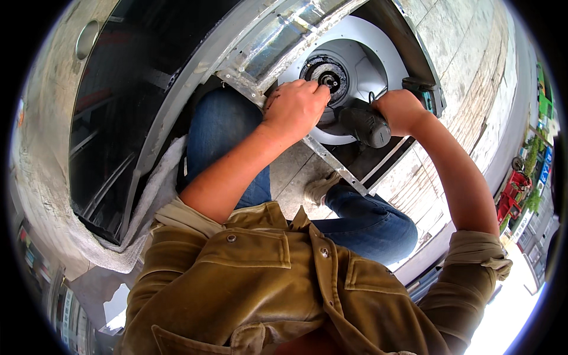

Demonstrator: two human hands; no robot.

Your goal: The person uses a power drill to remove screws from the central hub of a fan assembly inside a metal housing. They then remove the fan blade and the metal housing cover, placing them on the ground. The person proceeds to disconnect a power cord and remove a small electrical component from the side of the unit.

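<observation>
Black drill (364,123): which hand is holding it?

Right hand (401,111). Fingers are wrapping its handle; a teal-marked battery (423,93) is sticking out past the fist. Front end is pointing left, toward the middle of the housing.

Left hand (297,105)?

Fingers are bending beside the dark hub (329,81). Tips are partly hidden, so can't tell if they're gripping anything.

Where's the drill sitting?

It's crossing the lower right part of the white round housing (355,26). That's sitting inside a metal frame (337,160).

Further out?

Bent knees in jeans (228,133) are flanking the frame's near corner; a shoe (320,189) is showing between. Dark glass panel (118,118) is filling the left, pale cloth (118,257) running along its lower edge. Red vehicle (512,192) is standing far right.
</observation>
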